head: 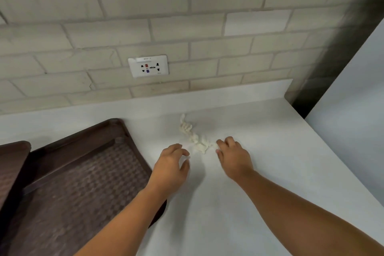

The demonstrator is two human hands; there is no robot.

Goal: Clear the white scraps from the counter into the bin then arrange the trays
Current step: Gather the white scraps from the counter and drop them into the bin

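Observation:
White scraps [194, 135] lie in a crumpled strip on the white counter [259, 172], running from near the back wall toward me. My right hand [232, 156] is at the strip's near end, its curled fingertips touching the scraps. My left hand [172, 162] hovers just left of the scraps, fingers loosely curled and holding nothing. A dark brown tray [83, 172] with a woven-pattern floor lies on the counter to the left, and part of a second brown tray [12, 164] shows at the far left edge. No bin is in view.
A brick-tiled wall [187, 27] with a white power socket [148, 66] stands behind the counter. The counter's right edge runs diagonally beside a pale wall or panel [357, 100]. A dark gap [301, 102] sits at the back right corner.

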